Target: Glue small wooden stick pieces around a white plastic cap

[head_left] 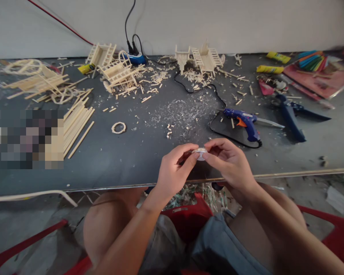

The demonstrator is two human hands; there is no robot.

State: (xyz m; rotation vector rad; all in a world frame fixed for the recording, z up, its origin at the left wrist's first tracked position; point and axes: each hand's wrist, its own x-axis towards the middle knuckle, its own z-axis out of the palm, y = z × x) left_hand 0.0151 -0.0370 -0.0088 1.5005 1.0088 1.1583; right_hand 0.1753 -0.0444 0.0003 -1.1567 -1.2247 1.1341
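Near the table's front edge, my left hand (179, 164) and my right hand (229, 158) pinch a small round white disc (201, 154) between thumbs and fingers. A pale wood-coloured rim shows along its upper side; fingertips hide the rest. A small ring of short wooden pieces (119, 128) lies on the table to the left of my hands. Tiny cut wood bits (169, 131) are scattered just beyond them. To the right rests a blue glue gun (243, 120) with an orange trigger and a glue stick in its back.
Wooden sticks (78, 126) lie at left beside a blurred-out patch. Stick-built models (116, 72) and a small cart-like one (206, 59) stand along the wall. Blue-handled cutters (291, 118), yellow tubes (269, 69) and coloured sticks (311, 60) lie right. The glue gun's black cord (189, 91) crosses the table.
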